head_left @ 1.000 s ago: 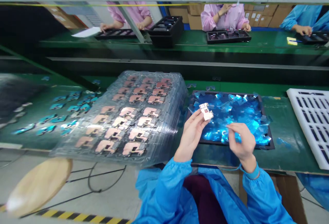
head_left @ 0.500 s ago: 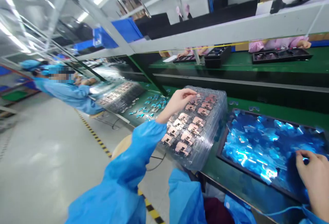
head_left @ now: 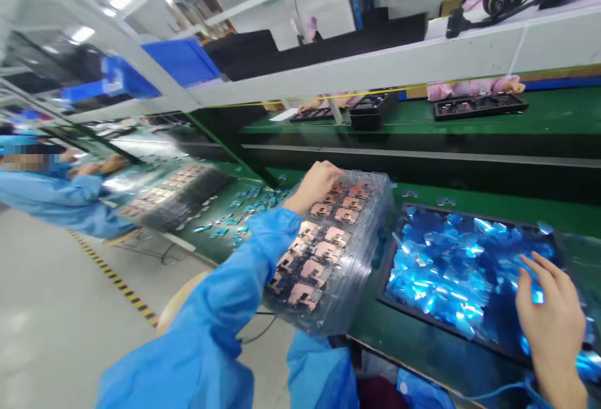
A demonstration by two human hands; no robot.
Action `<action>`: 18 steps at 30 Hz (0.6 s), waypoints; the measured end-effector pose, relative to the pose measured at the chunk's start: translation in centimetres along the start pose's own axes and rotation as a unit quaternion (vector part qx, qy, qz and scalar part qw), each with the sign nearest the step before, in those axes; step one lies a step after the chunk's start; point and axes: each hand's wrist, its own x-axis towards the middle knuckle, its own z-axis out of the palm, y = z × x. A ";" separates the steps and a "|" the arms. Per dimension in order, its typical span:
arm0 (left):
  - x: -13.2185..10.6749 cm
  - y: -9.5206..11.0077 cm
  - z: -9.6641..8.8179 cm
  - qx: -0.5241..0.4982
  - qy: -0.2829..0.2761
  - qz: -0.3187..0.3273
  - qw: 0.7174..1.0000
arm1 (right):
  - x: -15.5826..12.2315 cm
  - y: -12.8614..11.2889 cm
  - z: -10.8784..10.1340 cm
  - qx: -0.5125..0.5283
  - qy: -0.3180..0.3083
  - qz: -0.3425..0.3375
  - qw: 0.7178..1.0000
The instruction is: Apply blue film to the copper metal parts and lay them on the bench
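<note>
Whereas half a second ago the left hand (head_left: 315, 185) hovered pinched above the stack of clear trays (head_left: 328, 252), it is now lowered onto the far row at frame centre, its fingers curled there; whether anything is pinched cannot be told. The right hand (head_left: 549, 312) is spread over the blue film scraps (head_left: 451, 265), lower right.

left hand (head_left: 315, 185): arm outstretched, fingers curled down | right hand (head_left: 549, 321): fingers spread, palm down
</note>
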 end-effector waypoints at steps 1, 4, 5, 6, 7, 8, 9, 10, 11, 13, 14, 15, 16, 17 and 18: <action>0.8 1.3 0.3 0.007 0.015 0.021 1.000 | 0.1 -0.5 -0.1 0.021 0.004 -0.004 1.000; 4.5 7.6 3.2 0.030 0.039 0.132 0.990 | 0.3 -2.0 -0.4 0.081 0.001 -0.016 0.997; 5.9 10.3 5.0 0.029 0.022 0.164 0.986 | 0.3 -2.6 -0.4 0.099 -0.004 -0.016 0.995; 7.2 13.1 7.0 0.017 -0.009 0.183 0.983 | 0.2 -3.1 -0.5 0.114 -0.010 -0.014 0.993; 8.3 15.8 9.1 -0.005 -0.051 0.183 0.982 | 0.1 -3.5 -0.5 0.125 -0.014 -0.011 0.992; 9.3 18.4 11.4 -0.029 -0.091 0.169 0.981 | -0.1 -3.9 -0.6 0.133 -0.020 -0.007 0.991; 10.0 20.6 13.7 -0.049 -0.121 0.150 0.980 | -0.4 -4.3 -0.7 0.140 -0.026 -0.005 0.990; 10.6 22.4 15.8 -0.066 -0.140 0.128 0.980 | -0.7 -4.5 -0.8 0.145 -0.034 -0.006 0.989; 10.9 23.8 17.8 -0.077 -0.149 0.108 0.980 | -1.0 -4.6 -1.1 0.150 -0.044 -0.011 0.988; 10.9 25.4 20.8 -0.091 -0.157 0.075 0.981 | -1.7 -4.5 -1.7 0.163 -0.059 -0.023 0.985; 10.7 25.7 21.8 -0.096 -0.157 0.061 0.981 | -2.0 -4.4 -2.1 0.168 -0.063 -0.025 0.983; 10.5 25.8 22.5 -0.099 -0.156 0.050 0.981 | -2.4 -4.2 -2.5 0.171 -0.066 -0.022 0.983; 10.3 25.7 22.8 -0.103 -0.154 0.042 0.982 | -2.7 -4.0 -2.9 0.172 -0.064 -0.014 0.983; 10.2 25.6 22.9 -0.107 -0.150 0.036 0.982 | -2.9 -3.8 -3.1 0.169 -0.060 -0.003 0.984; 10.2 25.5 22.8 -0.114 -0.144 0.029 0.983 | -3.1 -3.6 -3.3 0.164 -0.055 0.010 0.985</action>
